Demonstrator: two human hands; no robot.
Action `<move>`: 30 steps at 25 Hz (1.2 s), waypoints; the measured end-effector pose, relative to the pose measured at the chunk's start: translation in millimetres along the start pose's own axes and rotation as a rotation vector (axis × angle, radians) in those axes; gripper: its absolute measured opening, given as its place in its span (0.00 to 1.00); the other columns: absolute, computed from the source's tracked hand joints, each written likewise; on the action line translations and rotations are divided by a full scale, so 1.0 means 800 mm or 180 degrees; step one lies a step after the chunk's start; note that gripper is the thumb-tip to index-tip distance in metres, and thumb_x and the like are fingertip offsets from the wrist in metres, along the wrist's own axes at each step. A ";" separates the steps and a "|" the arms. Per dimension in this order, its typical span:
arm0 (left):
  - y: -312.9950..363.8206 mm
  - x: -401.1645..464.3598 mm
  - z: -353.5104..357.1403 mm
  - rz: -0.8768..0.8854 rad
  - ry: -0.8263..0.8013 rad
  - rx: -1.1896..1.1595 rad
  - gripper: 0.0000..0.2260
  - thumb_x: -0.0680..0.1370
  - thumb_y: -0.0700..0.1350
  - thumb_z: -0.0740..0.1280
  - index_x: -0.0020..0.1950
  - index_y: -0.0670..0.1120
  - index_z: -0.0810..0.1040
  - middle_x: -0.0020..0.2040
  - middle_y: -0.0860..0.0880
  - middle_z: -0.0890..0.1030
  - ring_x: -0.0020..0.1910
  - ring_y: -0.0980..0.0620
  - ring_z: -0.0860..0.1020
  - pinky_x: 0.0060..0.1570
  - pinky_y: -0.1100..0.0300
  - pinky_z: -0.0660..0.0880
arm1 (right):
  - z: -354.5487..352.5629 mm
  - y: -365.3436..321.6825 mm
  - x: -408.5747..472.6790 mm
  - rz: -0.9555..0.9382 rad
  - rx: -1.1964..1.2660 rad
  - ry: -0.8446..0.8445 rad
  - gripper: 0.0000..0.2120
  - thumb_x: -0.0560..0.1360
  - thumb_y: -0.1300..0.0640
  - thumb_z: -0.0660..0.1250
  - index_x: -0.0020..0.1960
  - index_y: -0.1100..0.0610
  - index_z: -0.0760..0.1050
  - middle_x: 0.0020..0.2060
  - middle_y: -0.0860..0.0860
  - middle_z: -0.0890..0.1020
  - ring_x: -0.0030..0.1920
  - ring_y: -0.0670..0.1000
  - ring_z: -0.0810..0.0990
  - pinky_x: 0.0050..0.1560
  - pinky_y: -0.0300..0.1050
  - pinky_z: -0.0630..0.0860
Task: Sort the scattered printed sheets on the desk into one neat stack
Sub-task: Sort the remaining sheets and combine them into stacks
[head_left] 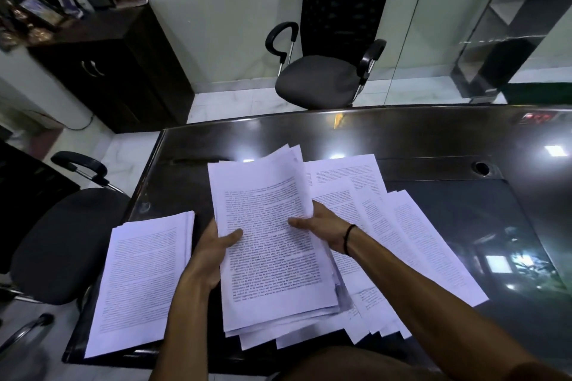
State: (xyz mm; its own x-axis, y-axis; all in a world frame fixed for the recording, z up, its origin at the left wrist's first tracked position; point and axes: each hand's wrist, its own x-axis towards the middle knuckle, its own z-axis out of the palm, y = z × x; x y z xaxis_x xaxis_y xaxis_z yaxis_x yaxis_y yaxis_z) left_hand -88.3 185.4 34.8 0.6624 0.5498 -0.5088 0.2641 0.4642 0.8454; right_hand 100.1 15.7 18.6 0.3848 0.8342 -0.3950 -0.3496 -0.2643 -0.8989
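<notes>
A thick bundle of printed sheets is held over the middle of the dark glossy desk. My left hand grips its left edge, thumb on the top page. My right hand grips the right edge, thumb on the text, fingers underneath. The bundle's edges are uneven, with corners fanning out at the top and bottom. A separate stack of sheets lies flat at the desk's left front. Several loose sheets lie spread and overlapping to the right of the bundle, partly under my right forearm.
A black office chair stands beyond the desk's far edge. Another chair sits at the desk's left side. A dark cabinet stands at the back left. A round cable hole is in the desk at the right.
</notes>
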 end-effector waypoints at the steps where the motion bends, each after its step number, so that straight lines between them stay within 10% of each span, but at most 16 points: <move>1: -0.008 0.003 -0.002 -0.0050 0.0168 0.0015 0.17 0.79 0.33 0.68 0.66 0.46 0.77 0.61 0.43 0.84 0.57 0.41 0.84 0.50 0.47 0.82 | -0.004 0.009 0.003 0.0063 -0.0026 0.0201 0.20 0.75 0.62 0.72 0.66 0.57 0.74 0.60 0.54 0.82 0.60 0.57 0.81 0.64 0.56 0.77; 5: -0.040 0.007 -0.027 -0.0313 0.0692 -0.0016 0.12 0.78 0.32 0.69 0.60 0.44 0.81 0.58 0.40 0.85 0.56 0.37 0.83 0.52 0.44 0.80 | -0.034 0.039 -0.002 0.0480 -0.0597 0.1049 0.10 0.74 0.60 0.73 0.53 0.56 0.75 0.50 0.58 0.83 0.46 0.56 0.83 0.52 0.53 0.80; 9: -0.048 0.000 -0.054 -0.0286 0.1025 -0.0107 0.13 0.77 0.32 0.70 0.59 0.45 0.82 0.54 0.44 0.86 0.52 0.40 0.84 0.44 0.50 0.81 | -0.073 0.074 -0.020 0.1223 -0.3116 0.2181 0.37 0.64 0.43 0.79 0.67 0.50 0.66 0.68 0.54 0.68 0.67 0.60 0.68 0.61 0.60 0.73; 16: -0.048 -0.004 -0.067 -0.0244 0.1204 0.0099 0.15 0.78 0.34 0.70 0.63 0.45 0.81 0.54 0.49 0.85 0.52 0.46 0.83 0.47 0.55 0.79 | -0.102 0.109 -0.029 0.2043 -0.2961 0.2121 0.58 0.56 0.37 0.82 0.75 0.56 0.55 0.71 0.60 0.67 0.70 0.65 0.68 0.67 0.67 0.67; 25: -0.055 0.000 -0.083 -0.0256 0.1303 0.0079 0.18 0.77 0.32 0.70 0.66 0.44 0.80 0.57 0.46 0.85 0.55 0.42 0.83 0.57 0.47 0.79 | -0.105 0.102 -0.034 0.1608 -0.2648 0.2170 0.47 0.60 0.46 0.83 0.70 0.58 0.61 0.62 0.60 0.77 0.59 0.63 0.79 0.55 0.56 0.78; 30: -0.054 -0.009 -0.087 -0.0127 0.1514 0.0345 0.17 0.77 0.33 0.70 0.65 0.44 0.81 0.57 0.45 0.84 0.55 0.41 0.83 0.60 0.43 0.78 | -0.104 0.082 -0.039 0.0814 -0.2032 0.2017 0.23 0.71 0.54 0.76 0.63 0.60 0.76 0.59 0.58 0.81 0.56 0.60 0.79 0.58 0.52 0.75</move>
State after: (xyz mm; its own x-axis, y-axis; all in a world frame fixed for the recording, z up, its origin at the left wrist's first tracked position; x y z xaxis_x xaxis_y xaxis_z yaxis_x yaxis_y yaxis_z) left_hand -153.6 209.7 -9.4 0.2633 0.8010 -0.5376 0.3709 0.4304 0.8229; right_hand 136.1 -67.9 -43.7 0.8207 0.3440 -0.4561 -0.0249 -0.7761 -0.6301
